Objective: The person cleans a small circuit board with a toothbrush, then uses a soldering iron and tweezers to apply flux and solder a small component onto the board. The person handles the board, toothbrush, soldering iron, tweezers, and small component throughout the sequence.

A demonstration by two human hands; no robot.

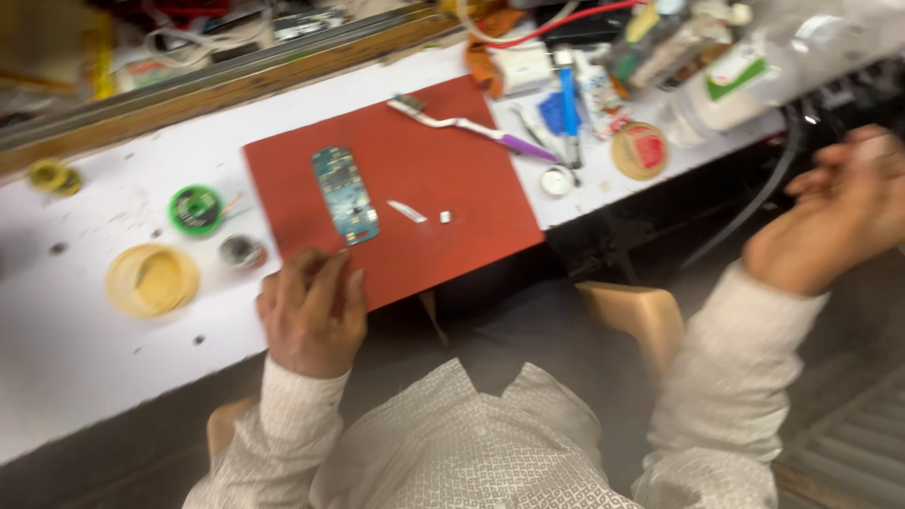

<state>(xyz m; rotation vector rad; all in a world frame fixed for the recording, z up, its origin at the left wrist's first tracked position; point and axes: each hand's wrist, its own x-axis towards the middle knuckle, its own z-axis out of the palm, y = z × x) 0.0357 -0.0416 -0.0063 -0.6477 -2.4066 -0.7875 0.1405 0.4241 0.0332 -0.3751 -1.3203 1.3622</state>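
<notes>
A blue-green circuit board (pixel 345 194) lies on a red mat (pixel 452 179) on the white bench. My left hand (pixel 311 311) rests palm down on the mat's near left corner, fingers curled, just below the board and not touching it. My right hand (pixel 839 212) is raised off the bench at the far right, blurred, fingers loosely bent, with nothing visible in it. Two small metal pieces (pixel 407 211) lie on the mat right of the board. A white and purple toothbrush (pixel 471 125) lies across the mat's far edge.
Left of the mat sit a green solder wick reel (pixel 196 208), a small round tin (pixel 241 251) and a yellow tape roll (pixel 151 279). Bottles, a blue tool (pixel 569 108), a round tin (pixel 640 150) and cables crowd the far right. A wooden chair arm (pixel 636 316) lies below.
</notes>
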